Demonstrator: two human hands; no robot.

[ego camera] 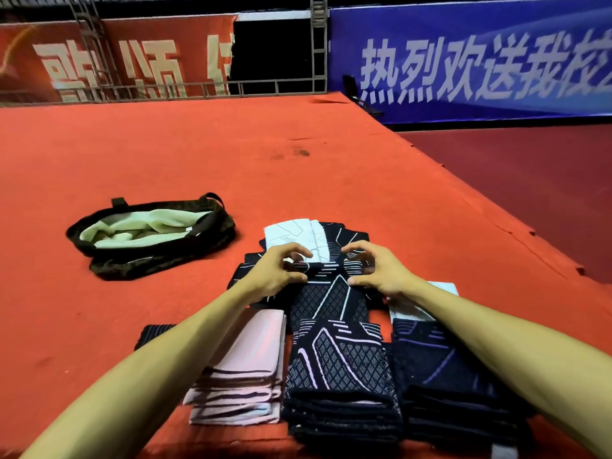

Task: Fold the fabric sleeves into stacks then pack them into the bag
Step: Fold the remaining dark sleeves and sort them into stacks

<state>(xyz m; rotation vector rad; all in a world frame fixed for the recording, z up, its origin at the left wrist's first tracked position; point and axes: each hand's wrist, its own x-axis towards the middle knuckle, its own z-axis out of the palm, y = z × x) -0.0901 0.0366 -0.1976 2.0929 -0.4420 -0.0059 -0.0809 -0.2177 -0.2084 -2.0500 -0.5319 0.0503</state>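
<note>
A black knit sleeve (328, 299) with diamond mesh and pale lines lies mid-carpet, its long axis running from 6 to 12 o'clock. The left hand (278, 273) and right hand (381, 276) pinch its far folded edge with curled fingers. It rests on a loose heap (344, 236) of black and white sleeves. Toward 6 o'clock sit three flat rectangular stacks: a pink stack (245, 369), a black stack (341, 369) and a navy stack (440, 369). At 10 o'clock a soft dark bag (149, 263) lies open on the red carpet (198, 154), its pale green lining showing.

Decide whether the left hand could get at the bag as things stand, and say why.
Probably yes. The bag lies open left of the left hand, with only bare carpet between. The hand grips a black sleeve, so it must let go first.
</note>
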